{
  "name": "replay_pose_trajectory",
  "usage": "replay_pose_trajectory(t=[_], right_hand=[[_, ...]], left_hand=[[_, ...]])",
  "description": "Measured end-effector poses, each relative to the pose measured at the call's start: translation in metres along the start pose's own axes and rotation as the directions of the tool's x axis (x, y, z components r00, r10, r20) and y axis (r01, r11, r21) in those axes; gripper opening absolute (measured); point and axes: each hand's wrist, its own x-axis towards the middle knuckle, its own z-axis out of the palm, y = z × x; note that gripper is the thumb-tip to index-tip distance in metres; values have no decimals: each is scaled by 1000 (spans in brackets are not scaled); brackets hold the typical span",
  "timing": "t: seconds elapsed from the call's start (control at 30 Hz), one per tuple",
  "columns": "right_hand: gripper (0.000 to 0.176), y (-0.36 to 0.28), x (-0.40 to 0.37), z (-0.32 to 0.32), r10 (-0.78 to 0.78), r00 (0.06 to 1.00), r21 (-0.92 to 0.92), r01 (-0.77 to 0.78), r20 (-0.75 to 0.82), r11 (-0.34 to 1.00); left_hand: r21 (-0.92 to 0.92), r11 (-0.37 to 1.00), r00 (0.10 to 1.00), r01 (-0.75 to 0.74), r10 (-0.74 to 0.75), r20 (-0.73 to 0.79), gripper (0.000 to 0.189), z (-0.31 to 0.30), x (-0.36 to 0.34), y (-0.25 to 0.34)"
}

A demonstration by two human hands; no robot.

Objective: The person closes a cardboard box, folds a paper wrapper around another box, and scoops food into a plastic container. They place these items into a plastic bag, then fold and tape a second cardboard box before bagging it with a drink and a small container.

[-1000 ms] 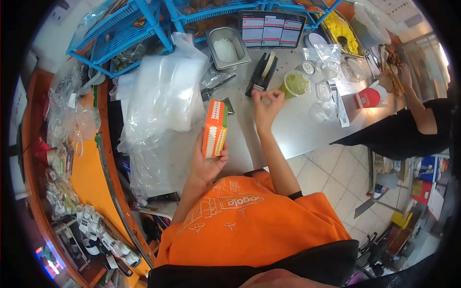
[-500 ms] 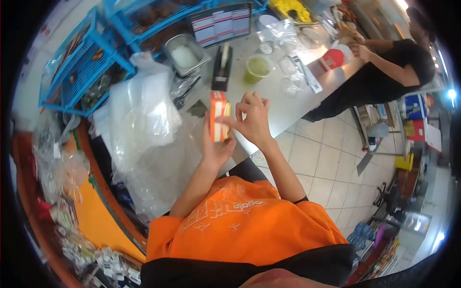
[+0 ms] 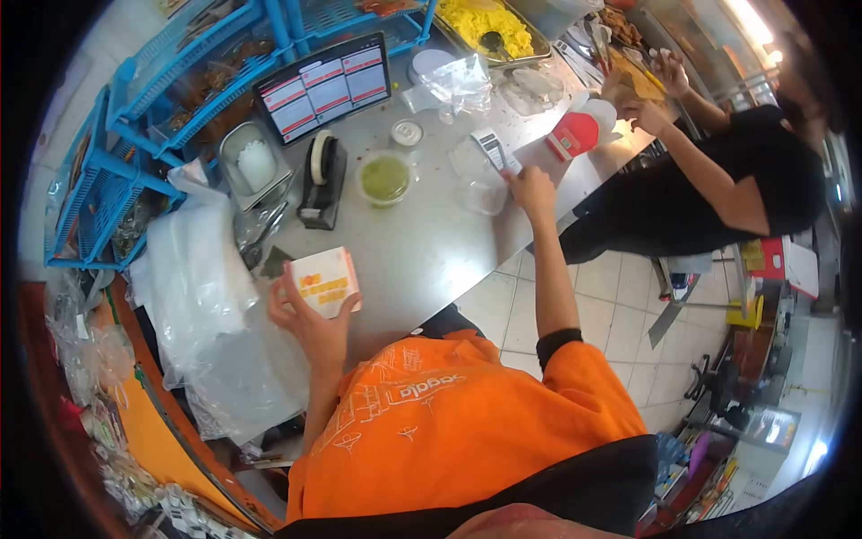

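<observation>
My left hand [image 3: 314, 325] is closed around a small white cardboard food box [image 3: 325, 280] with orange sides and orange-yellow lettering. It holds the box over the near edge of the steel table. My right hand [image 3: 536, 193] is stretched out to the right, its fingers together at the near end of a white printed paper slip [image 3: 490, 145]. Clear plastic containers [image 3: 479, 187] lie beside and under the slip. Left of them stand a tub of green sauce [image 3: 386, 179], a lidded small cup [image 3: 406, 135] and a black tape dispenser [image 3: 323, 184].
Plastic bags [image 3: 193, 269] cover the table's left side. A tablet [image 3: 325, 85] leans before blue crates [image 3: 206, 99]. A metal tray of yellow food [image 3: 489, 27] is at the back. At right, a co-worker in black [image 3: 691, 198] works near a red-and-white carton [image 3: 575, 135].
My right hand has left the box and reached right to the paper slip. My left hand has moved left and turned the box so its lettered face shows. The view has shifted right.
</observation>
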Motion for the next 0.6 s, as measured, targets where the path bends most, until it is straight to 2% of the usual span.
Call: replay_pose_trajectory(t=[0.03,0.07,0.1,0.13,0.17,0.2,0.23,0.27,0.3,0.33,0.37,0.43,0.47,0.53,0.57,0.6], right_hand=[[49,-2,12,-11,-52,988,-27,57,148,998],[49,13,33,-2,-65,985,-22,69,159,997],[45,33,58,13,-207,923,138,170,326,976],[42,48,76,23,-358,813,306,233,458,923],[42,52,80,17,-365,802,310,237,472,921],[34,52,75,-2,-367,773,557,22,517,830],[26,54,69,-15,-379,739,726,-212,557,655],[26,58,65,-16,-385,726,721,-217,569,657],[19,60,60,-14,-393,808,855,-240,439,460],[13,62,56,-12,-359,882,944,-230,305,238],[13,63,54,-11,-362,877,941,-240,316,240],[11,68,54,-9,-296,930,948,-129,217,292],[11,76,59,-7,-295,928,946,-137,226,295],[16,88,68,-12,-418,820,824,-110,391,555],[16,88,73,-11,-419,818,824,-112,393,555],[17,73,72,-25,-464,762,583,142,451,800]], left_hand=[[-226,967,991,-119,101,-91,82,12,-3,17],[-227,955,980,-192,197,1,71,24,-3,35],[-236,935,952,-263,292,95,61,37,3,62],[-279,929,932,-242,302,198,50,55,4,85],[-321,923,902,-212,311,300,39,75,5,107],[-321,897,867,-304,400,297,37,102,6,124],[-321,861,823,-394,486,294,35,132,7,138],[-229,859,807,-458,510,299,37,156,8,155],[-135,844,787,-519,534,309,40,179,9,170],[-99,874,818,-476,481,315,44,203,15,184],[-64,900,846,-431,428,318,48,223,24,193],[0,908,854,-418,394,339,51,245,47,201],[58,910,861,-411,367,352,54,252,52,206],[61,912,856,-405,355,376,55,250,58,207],[64,910,849,-409,354,392,57,248,64,206],[66,909,847,-411,355,395,57,242,69,208]])
